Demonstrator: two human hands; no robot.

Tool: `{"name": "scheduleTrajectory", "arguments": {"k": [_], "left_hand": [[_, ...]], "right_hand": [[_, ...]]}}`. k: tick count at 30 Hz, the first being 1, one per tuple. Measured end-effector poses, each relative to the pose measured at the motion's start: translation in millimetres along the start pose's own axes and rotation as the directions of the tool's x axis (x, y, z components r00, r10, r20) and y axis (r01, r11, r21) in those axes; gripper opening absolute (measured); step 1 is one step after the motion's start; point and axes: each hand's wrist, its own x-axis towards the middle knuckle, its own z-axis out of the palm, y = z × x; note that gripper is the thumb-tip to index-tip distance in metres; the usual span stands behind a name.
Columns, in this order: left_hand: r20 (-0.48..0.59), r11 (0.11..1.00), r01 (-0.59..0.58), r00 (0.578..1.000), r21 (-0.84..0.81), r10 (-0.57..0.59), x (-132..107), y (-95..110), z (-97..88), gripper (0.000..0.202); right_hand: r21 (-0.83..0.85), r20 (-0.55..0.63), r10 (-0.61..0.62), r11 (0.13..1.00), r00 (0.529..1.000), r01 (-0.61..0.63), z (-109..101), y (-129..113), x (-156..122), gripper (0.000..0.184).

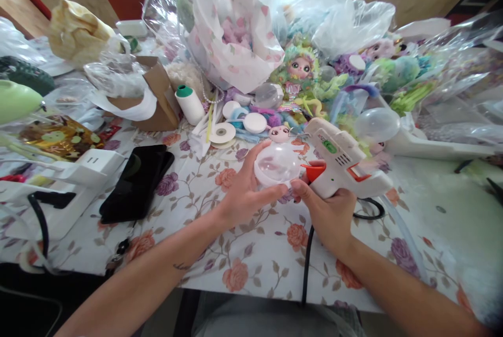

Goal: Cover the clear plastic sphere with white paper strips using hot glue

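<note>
My left hand (245, 190) is closed round a clear plastic ball (277, 161), its thumb along the near side and fingers at the far side. A white glue gun (340, 161) with red parts lies tilted in my right hand (328, 211), which is wrapped round its underside. My right thumb reaches to the ball's right edge, close to the gun's red front part. Just beyond the ball lies a small doll face (279, 133), partly covered. Most of my right fingers are hidden by the glue gun.
A white ribbon spool (222, 134), round white discs (254, 122) and a thread cone (189, 105) lie beyond my hands. Dolls (299, 67) and plastic bags fill the back. Black phones (135, 182) and a power strip (55, 211) are left. A black cord (307, 269) crosses the front edge.
</note>
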Motion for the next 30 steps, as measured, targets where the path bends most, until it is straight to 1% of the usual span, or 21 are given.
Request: {"name": "scheduleTrajectory", "arguments": {"k": [3,6,10,13,15,16,18,21,23,26,28,30], "left_hand": [[0.013,1.000,-0.003,1.000,-0.006,0.003,-1,2,1.0,0.074],[0.003,1.000,-0.008,1.000,0.011,0.008,-1,4,1.3,0.073],[-0.012,1.000,0.011,1.000,-0.001,-0.011,1,4,1.2,0.072],[-0.057,0.999,0.029,0.998,-0.040,-0.031,3,2,-0.5,0.072],[-0.125,0.997,0.043,0.991,-0.067,-0.051,4,1,-2.7,0.068],[-0.128,0.996,0.068,0.989,-0.065,-0.076,5,1,-3.9,0.066],[-0.163,0.994,0.084,0.982,-0.072,-0.095,7,2,-5.8,0.062],[-0.172,0.971,0.140,0.969,-0.195,-0.175,9,4,-6.5,0.051],[-0.144,0.939,0.178,0.963,-0.295,-0.228,10,7,-5.6,0.042],[-0.080,0.899,0.180,0.970,-0.399,-0.230,12,7,-4.6,0.029],[-0.059,0.877,0.200,0.966,-0.436,-0.250,13,5,-5.3,0.028],[-0.030,0.820,0.283,0.939,-0.498,-0.342,14,2,-7.0,0.032]], "right_hand": [[-0.004,0.007,-0.013,1.000,1.000,0.013,-1,1,0,0.027],[-0.003,-0.005,-0.001,1.000,1.000,0.001,-1,0,-1,0.029],[0.004,0.005,0.005,1.000,1.000,-0.005,0,0,0,0.025],[0.057,0.014,0.047,0.997,0.999,-0.048,1,1,1,0.031],[0.105,0.012,0.074,0.992,0.997,-0.075,0,1,2,0.038],[0.132,0.017,0.087,0.987,0.996,-0.088,0,1,3,0.039],[0.188,0.044,0.103,0.976,0.994,-0.109,0,0,4,0.040],[0.255,0.087,0.105,0.959,0.991,-0.124,0,-1,4,0.039],[0.279,0.087,0.110,0.951,0.990,-0.131,-1,-1,4,0.038],[0.233,0.059,0.117,0.964,0.991,-0.128,-2,0,3,0.035],[0.173,0.035,0.110,0.978,0.993,-0.114,-3,1,4,0.035],[0.125,0.017,0.090,0.988,0.996,-0.092,-4,2,5,0.034]]}}
